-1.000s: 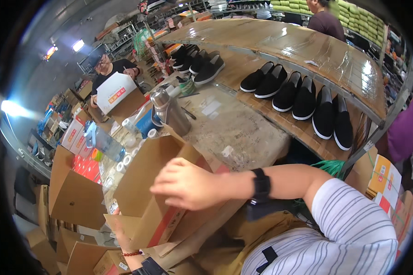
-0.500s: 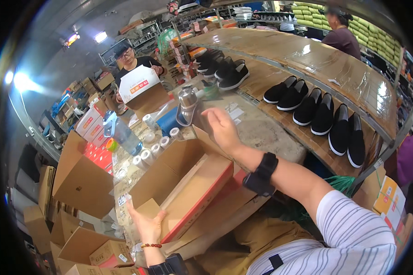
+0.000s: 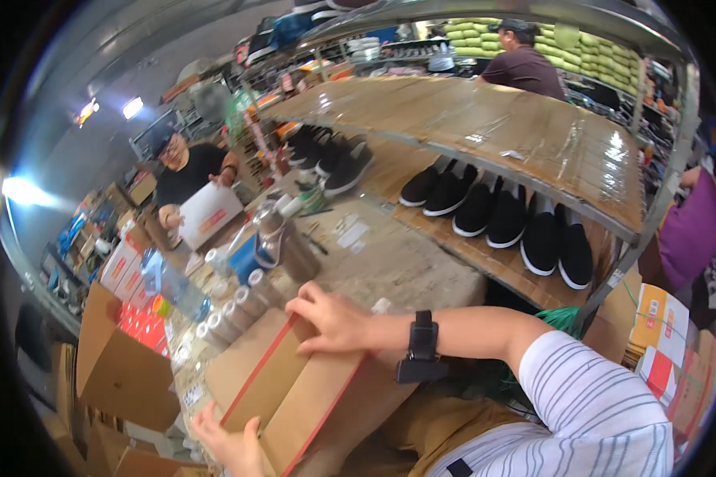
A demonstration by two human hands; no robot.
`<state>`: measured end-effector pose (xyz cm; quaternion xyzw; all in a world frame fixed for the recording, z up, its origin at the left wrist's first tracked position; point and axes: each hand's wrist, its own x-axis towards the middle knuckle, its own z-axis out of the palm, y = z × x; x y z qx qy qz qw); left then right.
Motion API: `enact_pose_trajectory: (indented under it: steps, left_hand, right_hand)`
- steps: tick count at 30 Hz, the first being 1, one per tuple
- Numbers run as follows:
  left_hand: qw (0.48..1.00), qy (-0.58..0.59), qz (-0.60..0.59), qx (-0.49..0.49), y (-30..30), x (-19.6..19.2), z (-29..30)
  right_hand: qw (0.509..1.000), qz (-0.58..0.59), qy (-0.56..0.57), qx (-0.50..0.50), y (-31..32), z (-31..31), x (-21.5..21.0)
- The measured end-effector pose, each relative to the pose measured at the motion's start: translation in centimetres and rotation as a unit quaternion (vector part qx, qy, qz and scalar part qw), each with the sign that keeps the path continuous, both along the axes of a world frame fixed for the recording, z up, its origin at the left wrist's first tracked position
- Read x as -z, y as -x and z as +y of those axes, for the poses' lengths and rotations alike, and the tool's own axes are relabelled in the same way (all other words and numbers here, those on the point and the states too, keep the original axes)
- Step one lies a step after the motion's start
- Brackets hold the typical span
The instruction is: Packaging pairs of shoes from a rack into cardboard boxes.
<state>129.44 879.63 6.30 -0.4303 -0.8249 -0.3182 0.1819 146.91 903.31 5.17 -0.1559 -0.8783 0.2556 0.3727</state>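
A flat brown cardboard box with red edges (image 3: pixel 290 389) lies tilted on the worktable in front of me. My right hand (image 3: pixel 334 320), with a black watch on its wrist, presses flat on the box's top far corner. My left hand (image 3: pixel 227 445) grips the box's near lower edge from below. Neither hand holds anything else.
Several tape rolls (image 3: pixel 231 314) and a clear bottle (image 3: pixel 175 286) stand behind the box. Black slip-on shoes (image 3: pixel 493 219) line a shelf on the right. A person across the table (image 3: pixel 187 171) holds a white box. Open cardboard cartons (image 3: pixel 123 370) sit at the left.
My right hand has drawn back from the far side of the table onto the box top. The box flaps are now folded flat and the box lies lower.
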Motion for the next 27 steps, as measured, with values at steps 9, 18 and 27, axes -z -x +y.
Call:
enact_pose_trajectory:
  steps: [9, 18, 27]
  left_hand:
    - [0.94, 0.244, 0.237, -0.023, -0.7, -0.2, 2.2]
    - [0.959, 0.273, 0.072, -0.023, 0.8, 2.7, 3.7]
    - [0.962, 0.268, 0.033, -0.027, 1.0, 3.4, 4.0]
  right_hand:
    - [0.999, -0.019, 0.026, 0.029, -5.8, 5.3, 5.5]
    - [0.757, -0.131, -0.062, 0.638, -28.7, 23.5, 4.3]
    - [0.727, -0.226, 0.079, 0.643, -30.7, 25.0, 5.5]
